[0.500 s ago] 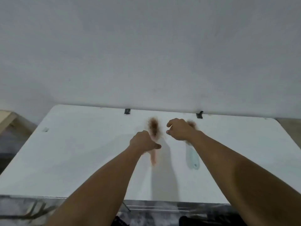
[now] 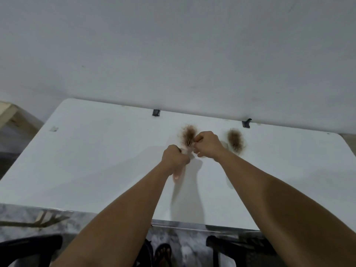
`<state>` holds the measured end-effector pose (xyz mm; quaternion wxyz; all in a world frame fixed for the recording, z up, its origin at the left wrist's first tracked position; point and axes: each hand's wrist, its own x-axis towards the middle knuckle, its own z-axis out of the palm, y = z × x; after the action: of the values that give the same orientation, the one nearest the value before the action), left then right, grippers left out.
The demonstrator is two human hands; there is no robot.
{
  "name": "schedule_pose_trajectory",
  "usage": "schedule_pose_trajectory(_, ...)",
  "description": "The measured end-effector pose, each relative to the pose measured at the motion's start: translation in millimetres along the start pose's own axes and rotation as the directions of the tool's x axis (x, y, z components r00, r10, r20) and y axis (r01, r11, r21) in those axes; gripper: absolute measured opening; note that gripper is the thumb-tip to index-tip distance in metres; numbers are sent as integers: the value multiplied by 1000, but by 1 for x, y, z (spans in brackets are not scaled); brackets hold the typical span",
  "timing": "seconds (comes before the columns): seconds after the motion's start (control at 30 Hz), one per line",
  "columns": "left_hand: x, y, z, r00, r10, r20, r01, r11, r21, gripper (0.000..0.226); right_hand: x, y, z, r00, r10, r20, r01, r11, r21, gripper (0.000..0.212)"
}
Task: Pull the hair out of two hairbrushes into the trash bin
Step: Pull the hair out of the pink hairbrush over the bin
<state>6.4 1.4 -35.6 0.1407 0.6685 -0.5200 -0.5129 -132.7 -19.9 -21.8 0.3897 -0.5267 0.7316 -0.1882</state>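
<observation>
Two hairbrushes lie on the white table (image 2: 96, 170), each with a clump of brown hair in its bristles. My left hand (image 2: 174, 160) is closed around the handle of the pink brush (image 2: 178, 175). The pink brush's hair (image 2: 188, 134) sits just beyond that hand, and my right hand (image 2: 207, 144) has its fingers curled and pinched at the hair's right edge. The pale second brush (image 2: 229, 183) lies to the right, its handle mostly hidden under my right forearm and its hair (image 2: 236, 141) in plain sight. No trash bin shows in this view.
Two black clips (image 2: 156, 112) (image 2: 246, 123) sit on the table's far edge, against a plain wall. Dark chair parts (image 2: 28, 249) and a sandalled foot (image 2: 162, 254) show below the near edge. A wooden piece (image 2: 7, 112) stands at the far left.
My right hand has moved left from the pale brush to the pink brush's hair, uncovering the pale brush's hair. My left hand has stayed at the pink handle.
</observation>
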Motion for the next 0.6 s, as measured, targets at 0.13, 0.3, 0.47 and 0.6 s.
schedule_pose_trajectory(0.13, -13, -7, -9, 993, -67, 101, 92, 958, -273, 26, -8, -7, -2, 997, 17, 71, -27, 989, 148, 11)
schedule_pose_trajectory(0.3, -29, -25, -21, 997, -49, 58, 66, 935, -348, 37, -13, -20, -5, 972, -80, 221, 65, 995, 74, 11)
schedule_pose_trajectory(0.47, -67, -41, -34, 990, -130, -62, 92, 900, -426, 30, -24, -36, 4, 924, -161, 346, 141, 987, 80, 9)
schedule_pose_trajectory(0.6, -101, -53, -36, 963, -193, -189, 75, 862, -501, 24, -37, -48, 16, 888, -260, 379, 230, 965, 123, 18)
